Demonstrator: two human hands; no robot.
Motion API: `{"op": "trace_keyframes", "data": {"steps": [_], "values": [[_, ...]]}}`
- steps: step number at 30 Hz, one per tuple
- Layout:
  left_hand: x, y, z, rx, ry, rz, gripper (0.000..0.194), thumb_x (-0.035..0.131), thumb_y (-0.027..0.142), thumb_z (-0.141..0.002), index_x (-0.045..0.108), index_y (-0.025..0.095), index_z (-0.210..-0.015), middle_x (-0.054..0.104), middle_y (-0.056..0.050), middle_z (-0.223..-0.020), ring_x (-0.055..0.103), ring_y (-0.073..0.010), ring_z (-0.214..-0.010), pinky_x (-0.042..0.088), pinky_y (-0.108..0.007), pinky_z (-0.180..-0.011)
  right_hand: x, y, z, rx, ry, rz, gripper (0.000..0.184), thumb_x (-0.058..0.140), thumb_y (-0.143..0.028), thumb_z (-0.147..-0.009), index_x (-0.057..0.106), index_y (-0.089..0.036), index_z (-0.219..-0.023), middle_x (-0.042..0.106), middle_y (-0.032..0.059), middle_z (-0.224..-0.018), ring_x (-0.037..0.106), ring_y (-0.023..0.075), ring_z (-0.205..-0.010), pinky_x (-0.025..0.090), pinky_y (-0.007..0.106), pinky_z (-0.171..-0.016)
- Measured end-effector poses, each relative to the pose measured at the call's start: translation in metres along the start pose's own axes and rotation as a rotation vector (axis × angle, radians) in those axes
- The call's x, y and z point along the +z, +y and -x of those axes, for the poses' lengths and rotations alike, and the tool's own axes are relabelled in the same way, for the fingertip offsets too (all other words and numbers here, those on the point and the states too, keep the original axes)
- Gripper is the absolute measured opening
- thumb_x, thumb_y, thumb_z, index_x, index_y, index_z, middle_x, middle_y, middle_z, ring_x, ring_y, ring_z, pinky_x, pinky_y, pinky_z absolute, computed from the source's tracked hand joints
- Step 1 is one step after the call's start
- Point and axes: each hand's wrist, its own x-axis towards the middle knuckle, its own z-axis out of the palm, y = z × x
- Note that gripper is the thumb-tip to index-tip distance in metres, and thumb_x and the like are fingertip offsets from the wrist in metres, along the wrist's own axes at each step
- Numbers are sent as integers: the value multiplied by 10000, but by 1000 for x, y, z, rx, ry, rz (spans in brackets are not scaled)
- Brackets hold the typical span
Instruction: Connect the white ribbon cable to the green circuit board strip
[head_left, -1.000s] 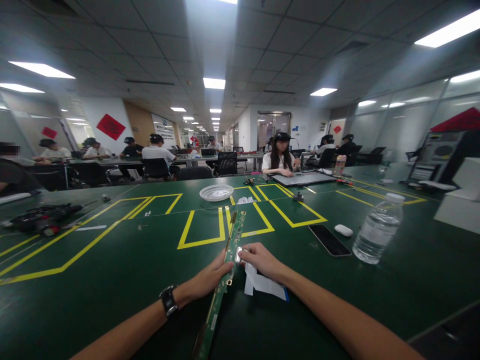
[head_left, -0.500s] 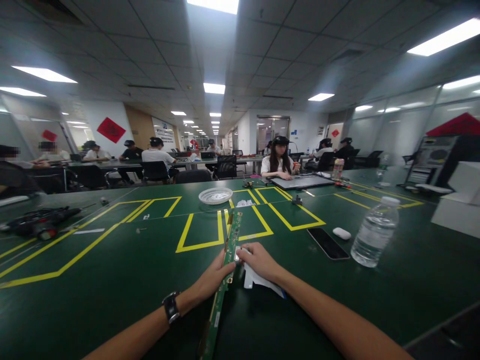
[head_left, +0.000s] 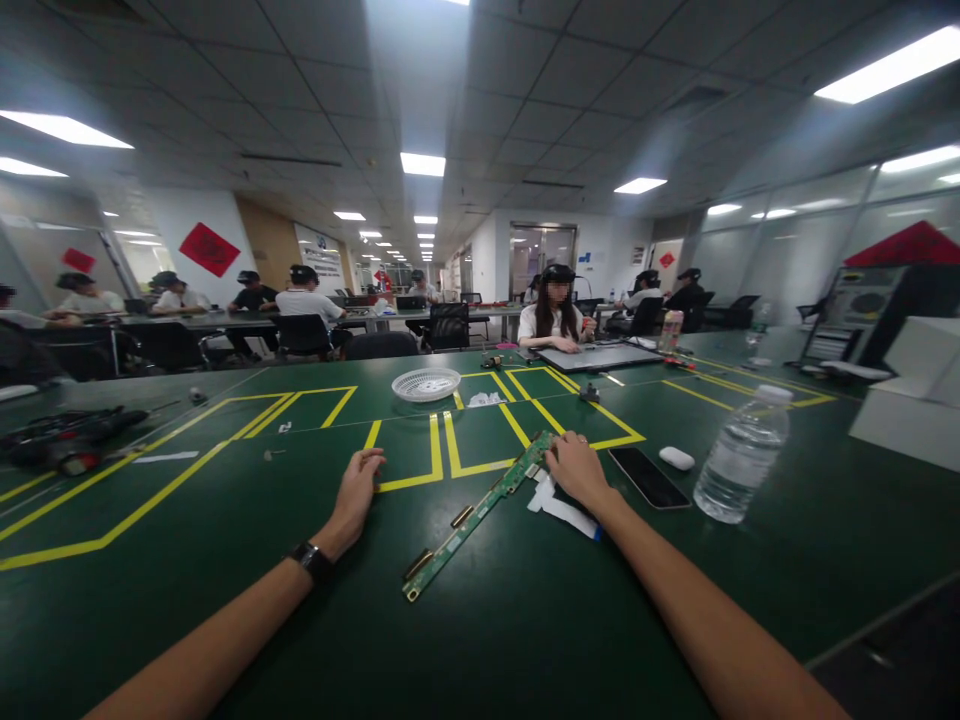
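A long, narrow green circuit board [head_left: 480,515] slants across the space between my hands, its near end down to the left. My right hand [head_left: 577,468] is closed on its far right end, with the fingertips partly hidden. From that end a white ribbon cable [head_left: 564,512] with a blue tip trails under my right wrist. My left hand [head_left: 358,490] is off to the left, apart from the board, with loosely bent fingers and nothing in them.
Yellow tape outlines mark the green table [head_left: 300,640]. A white basket [head_left: 426,385] stands ahead. A phone [head_left: 648,477], a white earbud case [head_left: 676,458] and a water bottle [head_left: 744,455] are at right. A power drill [head_left: 75,440] lies left. A person [head_left: 555,315] sits across the table.
My left hand has let go of the circuit board and moved left. The board has swung from nearly upright in view to a slant, its far end going right with my right hand.
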Motion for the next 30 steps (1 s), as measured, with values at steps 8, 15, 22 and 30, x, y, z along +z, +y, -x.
{"op": "trace_keyframes", "data": {"steps": [8, 15, 22, 30], "values": [[6, 7, 8, 59, -140, -147, 371, 447, 484, -810, 556, 202, -1025, 610, -56, -1019, 552, -211, -890, 421, -285, -683, 20, -10, -2, -392, -36, -143, 162, 490, -134, -860, 639, -169, -912, 547, 93, -1149, 471, 205, -1100, 355, 319, -938], [3, 7, 7, 44, -95, -144, 385, 443, 474, -798, 562, 188, -1027, 612, -70, -1010, 560, -223, -894, 436, -287, -659, 22, -13, 2, -359, -100, -141, 186, 466, -112, -873, 630, -167, -941, 546, 108, -1180, 458, 210, -1157, 349, 343, -966], [2, 2, 2, 112, -31, -127, 333, 461, 441, -798, 570, 186, -982, 620, -73, -1026, 559, -247, -1018, 431, -366, -881, 18, -19, 4, -313, -170, -81, 465, 416, -142, -901, 480, -227, -1354, 341, 155, -1450, 373, 277, -1290, 335, 418, -997], [10, 6, 12, 351, -307, -470, 374, 434, 398, -854, 582, 212, -1141, 558, -101, -1270, 476, -276, -1192, 362, -463, -1002, 19, -16, 4, -322, -192, -105, 484, 369, -159, -920, 450, -239, -1390, 454, 132, -1366, 407, 248, -1254, 341, 396, -987]]}}
